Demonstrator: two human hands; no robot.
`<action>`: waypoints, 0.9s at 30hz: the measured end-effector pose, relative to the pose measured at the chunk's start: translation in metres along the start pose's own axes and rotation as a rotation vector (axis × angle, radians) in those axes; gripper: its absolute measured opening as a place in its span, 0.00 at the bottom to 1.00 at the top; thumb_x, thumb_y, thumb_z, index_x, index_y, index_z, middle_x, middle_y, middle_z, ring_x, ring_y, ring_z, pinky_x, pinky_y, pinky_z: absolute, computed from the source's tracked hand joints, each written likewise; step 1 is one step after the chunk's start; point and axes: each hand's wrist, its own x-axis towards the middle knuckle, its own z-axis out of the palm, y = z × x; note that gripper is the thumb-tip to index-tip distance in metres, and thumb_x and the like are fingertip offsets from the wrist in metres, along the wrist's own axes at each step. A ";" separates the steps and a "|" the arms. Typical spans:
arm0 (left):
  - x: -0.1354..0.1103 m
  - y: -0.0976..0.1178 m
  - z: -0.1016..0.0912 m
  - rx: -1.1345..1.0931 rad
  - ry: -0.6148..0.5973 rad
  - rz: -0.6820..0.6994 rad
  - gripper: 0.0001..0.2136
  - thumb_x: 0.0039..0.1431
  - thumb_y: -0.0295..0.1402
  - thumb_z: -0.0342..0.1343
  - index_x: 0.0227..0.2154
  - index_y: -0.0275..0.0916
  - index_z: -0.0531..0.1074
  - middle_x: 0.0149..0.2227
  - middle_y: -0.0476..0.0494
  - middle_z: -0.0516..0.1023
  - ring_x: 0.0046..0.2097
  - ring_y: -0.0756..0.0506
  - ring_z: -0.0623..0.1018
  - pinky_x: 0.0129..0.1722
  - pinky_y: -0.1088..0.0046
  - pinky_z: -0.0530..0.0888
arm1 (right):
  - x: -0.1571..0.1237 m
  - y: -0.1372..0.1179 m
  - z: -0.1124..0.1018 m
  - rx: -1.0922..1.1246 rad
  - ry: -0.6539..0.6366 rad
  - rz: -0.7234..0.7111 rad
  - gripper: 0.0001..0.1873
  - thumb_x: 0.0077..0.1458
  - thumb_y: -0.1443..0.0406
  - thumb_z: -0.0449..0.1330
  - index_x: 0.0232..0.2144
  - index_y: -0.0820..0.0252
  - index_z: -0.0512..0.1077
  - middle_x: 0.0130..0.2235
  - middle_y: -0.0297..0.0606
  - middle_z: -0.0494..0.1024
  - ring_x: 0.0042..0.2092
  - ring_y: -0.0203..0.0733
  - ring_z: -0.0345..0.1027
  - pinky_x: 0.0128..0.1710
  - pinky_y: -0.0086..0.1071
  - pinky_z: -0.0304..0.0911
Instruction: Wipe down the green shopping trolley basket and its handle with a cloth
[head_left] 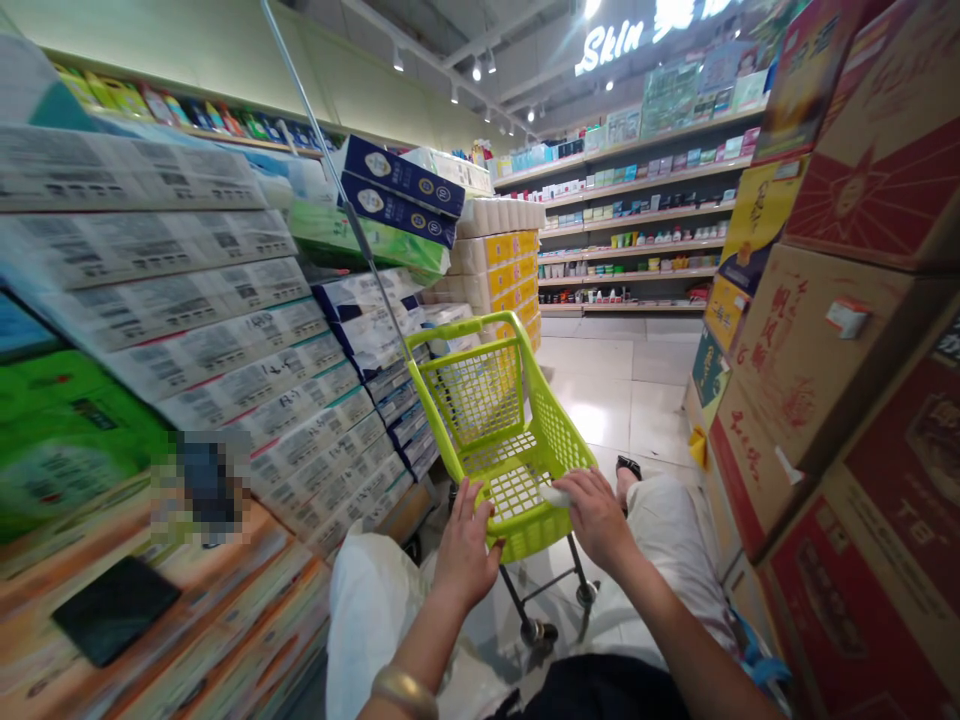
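Note:
A lime-green plastic shopping cart (480, 400) with a lattice basket stands between my knees. My left hand (466, 545) is at its near left corner, fingers over the rim and thumb below. Beside the near right corner, the fingers of my right hand (598, 515) close around a small white wad (553, 495), perhaps a tissue or cloth; most of it is hidden in the hand. The bare grid floor of the basket shows between my hands. A thin metal pole (367, 250) rises from the cart's far left corner, leaning left.
Stacked white packs (247, 340) line the left, with a black flat device (116, 608) on orange cartons (247, 580). Cardboard boxes (795, 350) tower at the right. Beyond the tiled aisle (600, 380) stand product shelves (630, 210). Dark navy packs (401, 190) top a pile behind the pole.

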 end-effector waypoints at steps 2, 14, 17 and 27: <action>0.000 0.002 0.001 -0.008 0.010 0.002 0.13 0.50 0.25 0.54 0.41 0.40 0.65 0.62 0.37 0.58 0.68 0.36 0.49 0.63 0.50 0.61 | 0.000 0.006 -0.001 -0.002 0.032 0.032 0.23 0.46 0.78 0.49 0.43 0.58 0.71 0.44 0.40 0.74 0.53 0.46 0.62 0.62 0.48 0.47; 0.001 -0.011 0.004 0.014 0.011 0.015 0.14 0.51 0.26 0.54 0.42 0.39 0.66 0.61 0.36 0.60 0.68 0.35 0.50 0.62 0.49 0.62 | 0.000 -0.080 0.040 0.056 -0.157 -0.095 0.28 0.47 0.78 0.52 0.49 0.52 0.70 0.45 0.36 0.75 0.49 0.41 0.64 0.59 0.40 0.51; 0.001 -0.012 0.003 0.014 0.007 0.011 0.14 0.50 0.26 0.55 0.41 0.40 0.66 0.62 0.37 0.59 0.68 0.35 0.50 0.61 0.50 0.63 | 0.000 -0.052 0.024 0.011 -0.127 -0.076 0.27 0.46 0.78 0.52 0.47 0.53 0.71 0.43 0.36 0.75 0.48 0.42 0.64 0.59 0.40 0.52; 0.002 -0.004 0.003 -0.005 0.022 0.012 0.13 0.49 0.25 0.54 0.40 0.39 0.65 0.62 0.36 0.57 0.68 0.35 0.50 0.63 0.50 0.61 | 0.000 0.000 0.011 -0.041 0.122 0.082 0.23 0.45 0.80 0.48 0.39 0.58 0.73 0.43 0.40 0.75 0.53 0.47 0.61 0.62 0.49 0.48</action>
